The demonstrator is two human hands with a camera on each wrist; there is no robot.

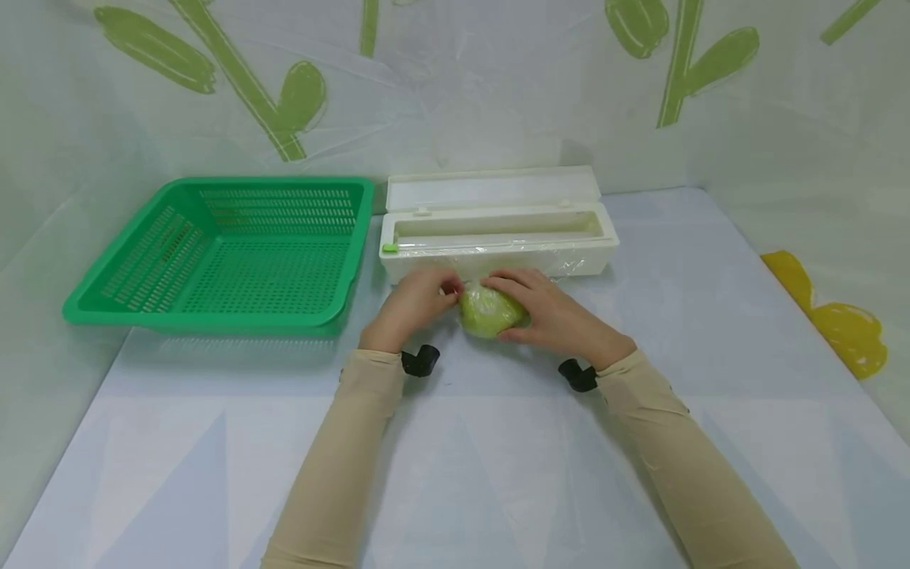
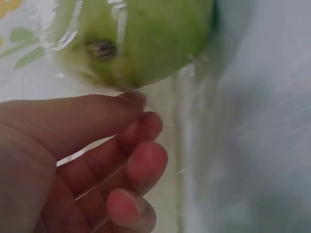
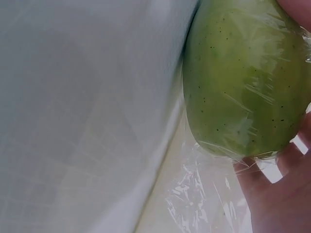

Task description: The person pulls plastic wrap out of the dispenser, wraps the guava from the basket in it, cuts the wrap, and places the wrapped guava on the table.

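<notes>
A green mango (image 1: pixel 486 312) lies in clear cling film (image 3: pixel 192 199) on the table, just in front of the white film dispenser box (image 1: pixel 490 259). My left hand (image 1: pixel 412 307) is at its stem end, thumb and forefinger pinching the film there, the other fingers loosely bent. In the left wrist view a brown stem scar shows through the wrap. My right hand (image 1: pixel 558 316) grips the opposite end of the fruit between thumb and fingers. Loose, crinkled film trails from the mango beside the right fingers in the right wrist view.
The dispenser's lid (image 1: pixel 494 188) stands raised at the back, with a film roll (image 1: pixel 498 239) inside and a green slider at its left end. A green plastic basket (image 1: pixel 266 320) sits at the left. A patterned sheet (image 1: pixel 455 95) hangs behind the table.
</notes>
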